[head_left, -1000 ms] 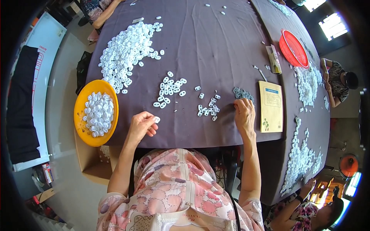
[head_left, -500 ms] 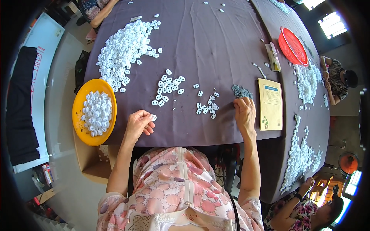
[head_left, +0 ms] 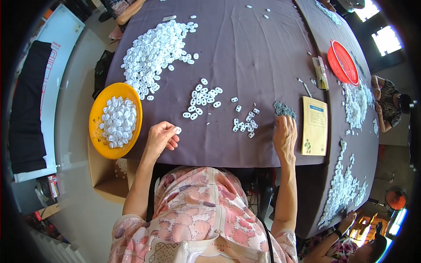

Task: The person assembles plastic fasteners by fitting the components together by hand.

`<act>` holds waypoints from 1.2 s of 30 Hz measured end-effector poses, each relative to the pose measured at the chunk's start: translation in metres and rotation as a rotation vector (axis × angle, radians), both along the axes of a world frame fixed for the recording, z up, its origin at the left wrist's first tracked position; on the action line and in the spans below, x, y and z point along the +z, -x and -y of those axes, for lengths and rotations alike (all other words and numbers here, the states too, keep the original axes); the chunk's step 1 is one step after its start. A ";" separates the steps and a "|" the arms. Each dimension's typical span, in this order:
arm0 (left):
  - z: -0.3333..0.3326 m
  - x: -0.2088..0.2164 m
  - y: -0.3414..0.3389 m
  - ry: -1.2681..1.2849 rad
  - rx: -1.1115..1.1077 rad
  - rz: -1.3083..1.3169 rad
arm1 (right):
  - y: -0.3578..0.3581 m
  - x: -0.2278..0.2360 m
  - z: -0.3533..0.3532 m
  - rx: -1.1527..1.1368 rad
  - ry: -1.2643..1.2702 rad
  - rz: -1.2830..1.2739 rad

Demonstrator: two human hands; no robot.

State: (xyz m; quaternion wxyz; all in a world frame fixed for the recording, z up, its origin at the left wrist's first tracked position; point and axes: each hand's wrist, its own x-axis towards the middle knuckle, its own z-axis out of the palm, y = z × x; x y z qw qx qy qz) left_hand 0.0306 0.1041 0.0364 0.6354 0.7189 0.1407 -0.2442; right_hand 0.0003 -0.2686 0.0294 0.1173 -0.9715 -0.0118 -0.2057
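Observation:
Between the thumb and fingers of my left hand (head_left: 162, 139) is a small white oval plastic piece (head_left: 178, 130), held just above the near edge of the cloth. My right hand (head_left: 286, 138) rests at the near side of a small heap of grey-green bits (head_left: 285, 109), fingers bent down and pressed together; whatever is in its fingertips is hidden. Between the hands lie a loose group of white oval pieces (head_left: 201, 97) with dark holes and, farther right, a smaller cluster of white pieces (head_left: 245, 124) with dark holes.
A large white heap (head_left: 153, 52) lies far left, above a yellow bowl (head_left: 137, 118) of white pieces. A yellow booklet (head_left: 315, 127), a small box (head_left: 320, 72) and a red basket (head_left: 343, 63) are on the right. An open carton (head_left: 105, 175) stands below. Other people sit around the tables.
The whole view has shifted, so the table's things appear farther right. My left hand keeps the white piece; my right hand stays at the grey-green heap with its fingers turned down.

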 end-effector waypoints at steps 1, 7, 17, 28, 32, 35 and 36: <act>-0.001 0.001 -0.001 -0.008 0.004 0.004 | 0.002 0.000 -0.002 -0.004 -0.010 -0.008; -0.006 0.001 -0.009 -0.109 -0.016 0.089 | 0.004 0.003 -0.005 0.026 -0.078 -0.065; 0.003 0.013 -0.011 -0.625 -0.063 0.506 | 0.001 -0.001 -0.004 -0.002 -0.083 -0.116; 0.134 0.010 0.004 0.059 -0.346 0.413 | 0.015 0.017 -0.007 -0.066 -1.658 -0.465; 0.186 0.007 0.000 0.160 -0.393 0.456 | 0.025 0.012 -0.015 -0.042 -1.741 -0.463; 0.204 0.004 0.001 0.238 -0.389 0.433 | 0.027 0.012 -0.017 -0.032 -1.741 -0.439; 0.208 0.003 0.004 0.271 -0.371 0.485 | 0.028 0.010 -0.017 -0.031 -1.724 -0.413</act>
